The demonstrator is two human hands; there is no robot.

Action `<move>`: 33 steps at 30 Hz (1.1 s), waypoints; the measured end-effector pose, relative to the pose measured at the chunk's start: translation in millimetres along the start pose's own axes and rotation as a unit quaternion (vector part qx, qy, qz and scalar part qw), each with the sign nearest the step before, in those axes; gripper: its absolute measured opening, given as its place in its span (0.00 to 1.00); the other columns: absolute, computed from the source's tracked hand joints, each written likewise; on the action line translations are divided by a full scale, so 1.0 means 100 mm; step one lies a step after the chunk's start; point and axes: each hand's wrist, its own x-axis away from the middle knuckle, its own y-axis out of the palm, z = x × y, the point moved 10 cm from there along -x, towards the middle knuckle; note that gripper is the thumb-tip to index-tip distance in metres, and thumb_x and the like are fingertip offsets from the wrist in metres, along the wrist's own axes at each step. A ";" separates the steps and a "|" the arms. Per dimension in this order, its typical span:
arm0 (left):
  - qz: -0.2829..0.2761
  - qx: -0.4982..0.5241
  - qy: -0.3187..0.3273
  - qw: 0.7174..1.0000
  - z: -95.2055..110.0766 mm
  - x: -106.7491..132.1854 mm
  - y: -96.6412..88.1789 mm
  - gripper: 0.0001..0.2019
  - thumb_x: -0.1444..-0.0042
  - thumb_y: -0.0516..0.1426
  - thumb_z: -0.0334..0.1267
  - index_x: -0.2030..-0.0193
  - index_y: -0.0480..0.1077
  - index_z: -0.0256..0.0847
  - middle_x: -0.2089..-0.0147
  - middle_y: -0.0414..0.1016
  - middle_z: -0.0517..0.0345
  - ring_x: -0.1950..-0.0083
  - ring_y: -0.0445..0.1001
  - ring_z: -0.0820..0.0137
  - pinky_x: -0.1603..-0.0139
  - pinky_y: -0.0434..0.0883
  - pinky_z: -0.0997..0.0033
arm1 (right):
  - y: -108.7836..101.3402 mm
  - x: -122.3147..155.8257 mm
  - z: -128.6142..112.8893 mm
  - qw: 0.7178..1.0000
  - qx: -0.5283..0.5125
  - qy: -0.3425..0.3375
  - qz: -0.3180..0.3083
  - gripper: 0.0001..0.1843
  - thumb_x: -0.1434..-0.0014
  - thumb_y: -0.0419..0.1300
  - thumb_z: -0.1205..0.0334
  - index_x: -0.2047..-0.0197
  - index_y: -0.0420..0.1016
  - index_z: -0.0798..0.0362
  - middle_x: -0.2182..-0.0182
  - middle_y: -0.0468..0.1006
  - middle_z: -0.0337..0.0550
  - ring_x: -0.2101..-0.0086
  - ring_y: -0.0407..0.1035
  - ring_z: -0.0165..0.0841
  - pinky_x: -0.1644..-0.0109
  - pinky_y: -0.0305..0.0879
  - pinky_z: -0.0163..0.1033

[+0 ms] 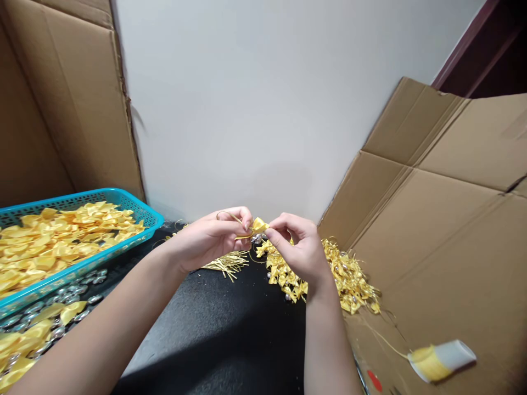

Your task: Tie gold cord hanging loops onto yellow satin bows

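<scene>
My left hand [212, 237] and my right hand [297, 247] meet above a black table [222, 329]. Both pinch one small yellow ribbon bow [259, 224] between their fingertips. A thin gold cord loop [230, 216] curls over my left fingers, and a small silver bead [257, 238] hangs just under the bow. Below my right hand lies a heap of finished yellow bows with beads [346, 274]. A bundle of cut gold cords [226, 263] lies under my left hand.
A teal plastic basket [144, 211] full of yellow ribbon bows stands at the left, with loose silver beads [74, 293] and bows in front of it. Cardboard sheets [444, 230] stand right and left. A spool of yellow thread [440, 362] lies at the lower right.
</scene>
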 end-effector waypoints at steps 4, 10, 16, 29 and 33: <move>-0.003 0.006 -0.007 1.000 -0.03 0.00 -0.03 0.07 0.54 0.66 0.29 0.76 0.72 0.37 0.75 0.72 0.60 0.74 0.68 0.78 0.72 0.68 0.81 | 0.02 -0.01 -0.01 1.000 -0.010 -0.008 -0.005 0.08 0.42 0.61 0.65 0.73 0.74 0.52 0.78 0.70 0.34 0.77 0.58 0.24 0.73 0.55 0.35; 0.000 0.012 -0.016 1.000 -0.05 -0.01 -0.03 0.06 0.54 0.66 0.28 0.76 0.72 0.37 0.75 0.72 0.61 0.75 0.68 0.78 0.73 0.68 0.82 | 0.02 0.00 -0.05 1.000 0.004 -0.028 -0.002 0.07 0.42 0.61 0.67 0.72 0.74 0.52 0.77 0.71 0.34 0.76 0.60 0.24 0.72 0.56 0.34; 0.009 0.001 -0.008 1.000 -0.03 -0.02 -0.03 0.07 0.55 0.67 0.29 0.76 0.73 0.37 0.74 0.73 0.60 0.73 0.69 0.77 0.72 0.69 0.82 | 0.00 0.02 -0.11 0.999 0.032 -0.044 0.006 0.07 0.42 0.61 0.68 0.72 0.74 0.53 0.77 0.71 0.34 0.76 0.60 0.24 0.72 0.57 0.34; 0.026 -0.014 -0.002 1.000 -0.02 -0.02 -0.04 0.08 0.57 0.68 0.31 0.77 0.72 0.37 0.75 0.70 0.61 0.73 0.68 0.77 0.73 0.68 0.81 | 0.01 0.04 -0.20 0.995 0.082 -0.055 0.011 0.08 0.41 0.60 0.70 0.72 0.73 0.53 0.77 0.70 0.34 0.75 0.61 0.24 0.71 0.58 0.33; 0.020 -0.018 0.003 1.000 -0.01 -0.01 -0.03 0.08 0.56 0.68 0.32 0.77 0.72 0.37 0.76 0.70 0.62 0.73 0.67 0.78 0.73 0.68 0.81 | 0.01 0.05 -0.24 0.994 0.095 -0.059 0.016 0.08 0.41 0.59 0.69 0.72 0.73 0.53 0.77 0.70 0.34 0.75 0.61 0.24 0.71 0.58 0.33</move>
